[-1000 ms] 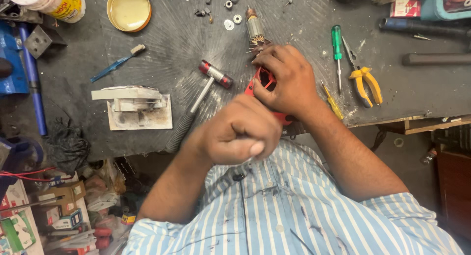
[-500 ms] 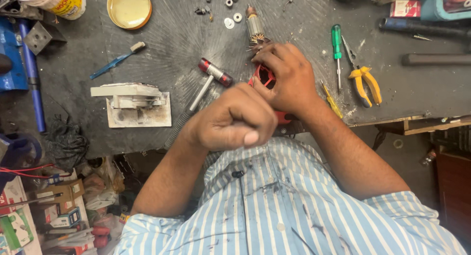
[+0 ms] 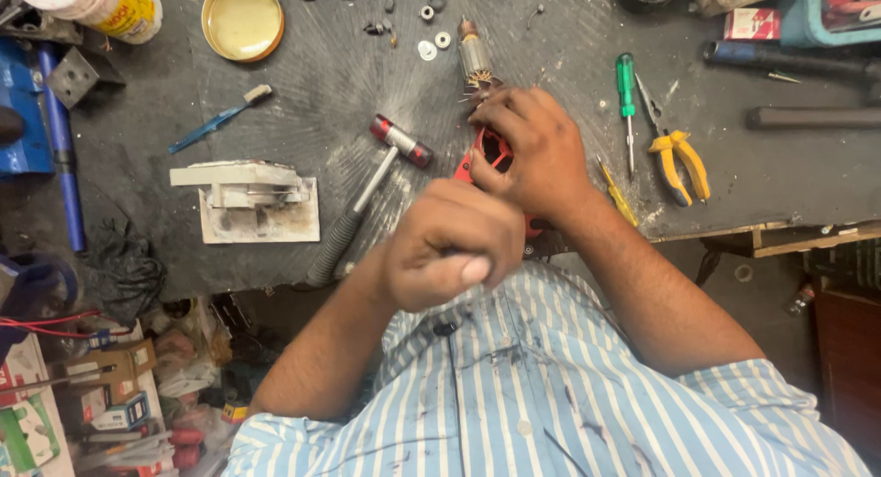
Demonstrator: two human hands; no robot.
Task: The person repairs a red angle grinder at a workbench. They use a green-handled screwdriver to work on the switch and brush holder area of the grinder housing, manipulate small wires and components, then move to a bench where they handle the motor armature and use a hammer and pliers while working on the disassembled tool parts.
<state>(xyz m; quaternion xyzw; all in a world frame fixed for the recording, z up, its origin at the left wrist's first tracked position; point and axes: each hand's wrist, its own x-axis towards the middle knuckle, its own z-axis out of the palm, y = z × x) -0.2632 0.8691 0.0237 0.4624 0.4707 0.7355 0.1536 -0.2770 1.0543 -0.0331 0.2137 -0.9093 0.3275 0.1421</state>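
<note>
My right hand [image 3: 537,156] lies over a red power-tool housing [image 3: 491,151] at the near edge of the dark workbench [image 3: 321,101] and grips it. Only a small red part with a dark opening shows under the fingers. My left hand [image 3: 450,252] is a closed fist just in front of the housing, above my striped shirt. A sliver of dark handle shows between its fingers; the rest of that tool is hidden. A copper-wound motor armature [image 3: 475,59] lies just beyond my right fingertips.
A hammer with red-ended head [image 3: 396,146] lies left of my hands. A green screwdriver [image 3: 626,91], yellow pliers [image 3: 681,160] and a small yellow screwdriver [image 3: 617,192] lie to the right. Farther left are a white block [image 3: 252,197], a blue toothbrush [image 3: 220,119] and a round gold lid [image 3: 241,20].
My left fist has shifted slightly up toward the housing and turned a little. My right hand has stayed on the red housing.
</note>
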